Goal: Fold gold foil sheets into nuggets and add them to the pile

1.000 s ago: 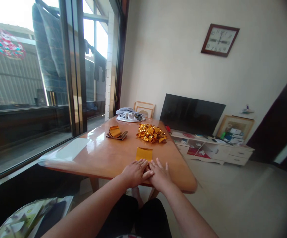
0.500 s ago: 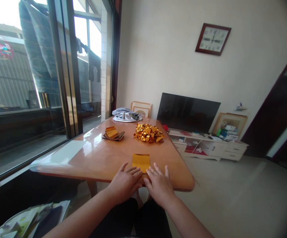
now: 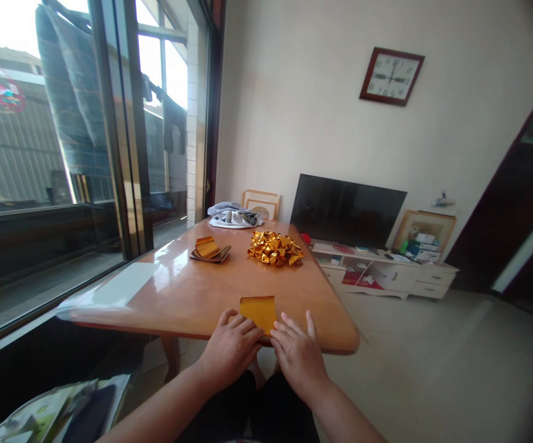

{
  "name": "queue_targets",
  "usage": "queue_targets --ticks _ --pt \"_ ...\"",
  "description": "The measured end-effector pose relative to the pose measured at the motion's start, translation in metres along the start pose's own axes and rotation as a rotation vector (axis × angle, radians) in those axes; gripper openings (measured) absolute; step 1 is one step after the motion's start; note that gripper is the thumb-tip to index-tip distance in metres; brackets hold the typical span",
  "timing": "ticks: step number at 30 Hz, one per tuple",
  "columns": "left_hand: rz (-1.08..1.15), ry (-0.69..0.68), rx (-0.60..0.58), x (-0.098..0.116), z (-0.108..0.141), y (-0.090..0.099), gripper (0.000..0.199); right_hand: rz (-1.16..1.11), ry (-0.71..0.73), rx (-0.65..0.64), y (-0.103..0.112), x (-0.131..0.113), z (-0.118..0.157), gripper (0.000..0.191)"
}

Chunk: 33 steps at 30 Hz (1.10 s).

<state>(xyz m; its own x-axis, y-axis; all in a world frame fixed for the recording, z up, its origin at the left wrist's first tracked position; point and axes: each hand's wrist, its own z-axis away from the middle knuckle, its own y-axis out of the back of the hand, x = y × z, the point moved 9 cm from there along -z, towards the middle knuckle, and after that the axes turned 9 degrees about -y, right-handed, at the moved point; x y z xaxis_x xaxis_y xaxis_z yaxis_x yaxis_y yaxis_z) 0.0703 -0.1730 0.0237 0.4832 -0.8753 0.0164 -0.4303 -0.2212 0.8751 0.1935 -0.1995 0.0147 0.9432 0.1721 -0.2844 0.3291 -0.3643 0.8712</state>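
A gold foil paper sheet (image 3: pixel 257 311) lies at the near edge of the wooden table (image 3: pixel 192 298), its far edge slightly raised. My left hand (image 3: pixel 233 344) has bent fingers closed over the sheet's near left corner; its thumb is hidden. At the near right corner, my right hand (image 3: pixel 299 354) touches the paper with its fingertips, the fingers stretched and the little finger lifted apart. Farther back sits a heap of folded gold foil pieces (image 3: pixel 275 249). To its left is a stack of foil sheets (image 3: pixel 209 250), the top one curling up.
A pale sheet (image 3: pixel 128 285) lies along the table's left side by the window. Folded clothes (image 3: pixel 233 215) rest at the far end. Beyond the table stand a television (image 3: pixel 347 209) and a low white cabinet (image 3: pixel 399 277). A bin-like container (image 3: pixel 58 409) is at lower left.
The foil sheet has come slightly nearer to me. My left fingers have gone from flat to bent over its corner; my right hand has shifted slightly down. The heap and stack are unchanged.
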Motion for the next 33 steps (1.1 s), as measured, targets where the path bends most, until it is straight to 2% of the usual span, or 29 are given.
queue_targets --ticks 7,13,18,25,33 --pt "-0.021 0.018 0.043 0.0 -0.006 0.016 0.021 -0.025 -0.004 0.056 0.005 0.001 -0.006 0.024" --pt "-0.022 0.025 0.086 0.006 -0.014 0.035 0.02 -0.083 0.015 0.116 0.018 -0.014 -0.016 0.015" --pt "-0.001 0.016 0.104 0.007 -0.016 0.043 0.017 -0.098 0.061 0.097 0.026 -0.021 -0.018 0.017" --pt "0.033 0.015 0.111 -0.001 -0.013 0.051 0.019 -0.124 0.045 0.071 0.034 0.0 -0.02 0.017" --pt "0.042 0.004 0.121 0.001 -0.014 0.055 0.02 -0.08 0.007 0.074 0.039 0.015 -0.024 0.016"
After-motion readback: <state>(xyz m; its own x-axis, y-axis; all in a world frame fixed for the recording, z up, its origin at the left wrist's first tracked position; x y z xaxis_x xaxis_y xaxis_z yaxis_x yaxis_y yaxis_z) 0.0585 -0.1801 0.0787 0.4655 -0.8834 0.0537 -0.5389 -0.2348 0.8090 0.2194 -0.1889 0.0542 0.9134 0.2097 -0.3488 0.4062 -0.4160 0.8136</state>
